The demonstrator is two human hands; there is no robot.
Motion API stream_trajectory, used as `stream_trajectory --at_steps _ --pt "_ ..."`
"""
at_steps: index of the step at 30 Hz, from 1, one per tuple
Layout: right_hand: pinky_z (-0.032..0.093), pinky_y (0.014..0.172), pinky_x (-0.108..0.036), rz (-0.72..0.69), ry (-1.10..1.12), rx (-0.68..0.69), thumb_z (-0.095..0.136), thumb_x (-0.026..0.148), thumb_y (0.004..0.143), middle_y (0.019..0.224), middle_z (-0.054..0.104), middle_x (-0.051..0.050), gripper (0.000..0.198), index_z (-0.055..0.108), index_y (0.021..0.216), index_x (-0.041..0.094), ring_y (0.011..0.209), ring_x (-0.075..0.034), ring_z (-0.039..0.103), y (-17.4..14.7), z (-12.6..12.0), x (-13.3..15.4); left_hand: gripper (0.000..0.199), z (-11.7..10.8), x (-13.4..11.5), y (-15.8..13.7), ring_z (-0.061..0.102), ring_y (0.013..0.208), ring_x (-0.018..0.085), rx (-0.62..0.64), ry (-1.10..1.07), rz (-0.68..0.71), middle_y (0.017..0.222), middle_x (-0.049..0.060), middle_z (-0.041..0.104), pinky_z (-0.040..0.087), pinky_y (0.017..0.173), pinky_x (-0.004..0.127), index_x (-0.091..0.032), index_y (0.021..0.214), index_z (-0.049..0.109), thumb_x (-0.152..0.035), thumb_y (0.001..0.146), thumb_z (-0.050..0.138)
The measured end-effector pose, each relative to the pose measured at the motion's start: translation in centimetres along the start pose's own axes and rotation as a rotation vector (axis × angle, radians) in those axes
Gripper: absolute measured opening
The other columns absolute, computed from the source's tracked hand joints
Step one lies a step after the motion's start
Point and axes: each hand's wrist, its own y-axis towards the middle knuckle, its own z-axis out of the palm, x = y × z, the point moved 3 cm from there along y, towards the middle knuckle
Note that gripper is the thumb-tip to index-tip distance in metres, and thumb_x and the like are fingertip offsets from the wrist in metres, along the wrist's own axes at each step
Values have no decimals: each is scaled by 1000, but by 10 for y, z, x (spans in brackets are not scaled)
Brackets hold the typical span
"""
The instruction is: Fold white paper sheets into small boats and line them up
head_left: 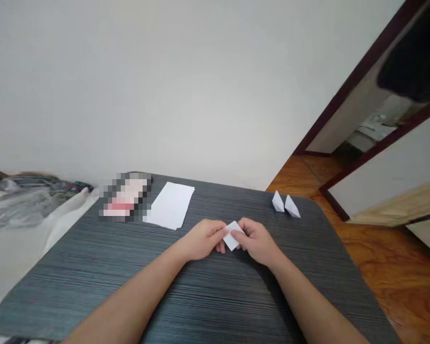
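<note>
A small folded white paper (231,242), turned like a diamond, is held between my two hands above the dark table. My left hand (205,239) pinches its left corner, thumb on top. On the other side, my right hand (258,240) grips the right corner, with its thumb lying across the face of the paper. The fingers beneath the paper are partly hidden. Farther right stand two folded white paper shapes with pointed tops, a left one (278,202) and a right one (292,207). White paper sheets (171,205) lie to the left of my hands.
The dark wood-grain table (136,291) has rounded corners and meets a white wall (186,95) at the back. A blurred-out item (127,197) lies at its back left. Plastic-covered things (32,205) are left of the table; wooden floor (390,267) and a doorway are right.
</note>
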Motion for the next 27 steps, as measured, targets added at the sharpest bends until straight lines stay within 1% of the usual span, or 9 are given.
stream_trajectory --at_steps 5,12,15,18,23,27 --pt "36 47 -20 -19 -20 7 55 32 84 56 56 2 22 51 68 17 50 -10 49 1 2 0 33 0 3 1 59 57 12 -63 11 -36 64 2 63 45 54 21 -14 80 59 -41 88 41" --pt "31 40 -19 80 30 15 51 33 86 55 60 1 19 55 76 18 40 -8 43 2 0 -7 34 -6 2 1 58 54 12 -128 16 -39 60 2 62 44 52 21 -14 75 56 -40 88 41" --pt "31 39 -18 98 25 22 50 33 86 55 62 0 23 53 70 17 39 -7 44 3 -1 -8 32 -6 3 0 58 53 12 -119 3 -48 59 2 62 44 51 21 -14 75 56 -39 88 41" --pt "33 41 -18 70 23 18 50 32 86 54 62 0 25 52 66 17 41 -8 46 2 -2 -5 32 -5 4 0 58 53 12 -110 -18 -49 59 3 62 44 51 22 -13 75 56 -38 88 41" --pt "36 43 -18 46 31 17 52 29 85 53 61 0 24 52 64 17 42 -8 50 1 -1 -1 31 -3 3 2 59 55 12 -84 -56 -52 62 4 63 44 51 21 -13 75 57 -38 86 44" --pt "32 39 -17 88 48 43 51 30 85 52 60 0 24 54 66 17 38 -7 46 2 1 -4 29 -3 3 2 59 55 12 -78 -55 -56 63 3 62 43 50 21 -13 74 57 -37 85 46"
